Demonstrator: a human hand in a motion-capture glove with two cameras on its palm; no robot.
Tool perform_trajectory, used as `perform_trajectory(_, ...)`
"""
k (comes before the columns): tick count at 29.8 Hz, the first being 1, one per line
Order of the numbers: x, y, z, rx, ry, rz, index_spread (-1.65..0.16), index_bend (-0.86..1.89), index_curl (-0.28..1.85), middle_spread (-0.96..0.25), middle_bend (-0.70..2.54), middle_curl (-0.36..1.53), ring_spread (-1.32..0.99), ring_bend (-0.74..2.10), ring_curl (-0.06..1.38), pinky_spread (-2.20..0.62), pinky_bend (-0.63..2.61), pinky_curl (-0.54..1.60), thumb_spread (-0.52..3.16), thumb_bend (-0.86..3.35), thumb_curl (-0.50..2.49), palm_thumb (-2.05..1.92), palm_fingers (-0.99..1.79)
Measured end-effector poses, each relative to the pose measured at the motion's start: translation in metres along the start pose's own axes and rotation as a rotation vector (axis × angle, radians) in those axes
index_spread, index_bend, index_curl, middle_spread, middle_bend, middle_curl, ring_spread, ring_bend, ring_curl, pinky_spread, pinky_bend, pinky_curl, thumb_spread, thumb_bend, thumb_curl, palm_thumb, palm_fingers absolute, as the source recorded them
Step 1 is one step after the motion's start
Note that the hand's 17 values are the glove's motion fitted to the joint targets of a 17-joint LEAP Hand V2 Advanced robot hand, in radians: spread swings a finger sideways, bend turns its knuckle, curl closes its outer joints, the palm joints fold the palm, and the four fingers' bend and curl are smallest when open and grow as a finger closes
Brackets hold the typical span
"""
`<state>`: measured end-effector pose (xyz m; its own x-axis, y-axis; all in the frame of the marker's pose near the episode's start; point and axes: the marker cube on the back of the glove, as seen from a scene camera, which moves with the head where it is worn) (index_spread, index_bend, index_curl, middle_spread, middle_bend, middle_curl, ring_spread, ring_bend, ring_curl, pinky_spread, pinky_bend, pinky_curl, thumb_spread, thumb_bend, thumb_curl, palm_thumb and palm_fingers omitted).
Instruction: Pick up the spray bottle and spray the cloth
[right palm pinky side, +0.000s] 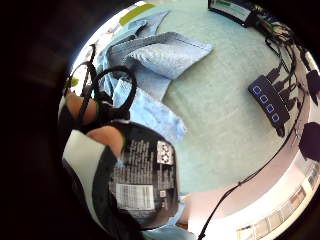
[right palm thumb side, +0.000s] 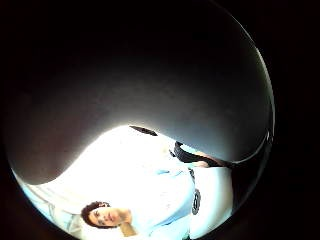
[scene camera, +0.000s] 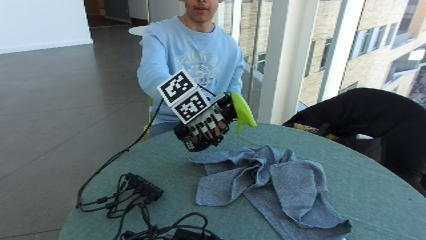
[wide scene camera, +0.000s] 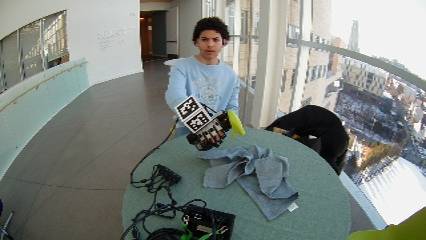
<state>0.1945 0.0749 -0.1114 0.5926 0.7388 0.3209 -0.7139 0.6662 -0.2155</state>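
Crumpled blue-grey cloth (scene camera: 266, 185) spread on round green surface (scene camera: 373, 190). Above its near edge, right hand (scene camera: 203, 125) raised clear of surface, fingers (scene camera: 212, 121) clamped on spray bottle (scene camera: 241, 112) with lime-green trigger head. Black cable hub (scene camera: 143, 186) lying well apart.

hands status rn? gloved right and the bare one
Right hand: gripping the spray bottle, held up above the cloth.
Bare left hand: not visible in any view, cannot tell.
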Motion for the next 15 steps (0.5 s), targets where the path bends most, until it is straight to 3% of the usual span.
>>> perform_trajectory(15, 0.0014, 0.0006, -0.0024, -0.023, 0.010, 0.017, -0.21, 0.16, 0.43, -0.11, 0.34, 0.47, -0.08, 0.45, 0.39, 0.10, 0.25, 0.38, 0.80, -0.03, 0.57, 0.92, 1.19)
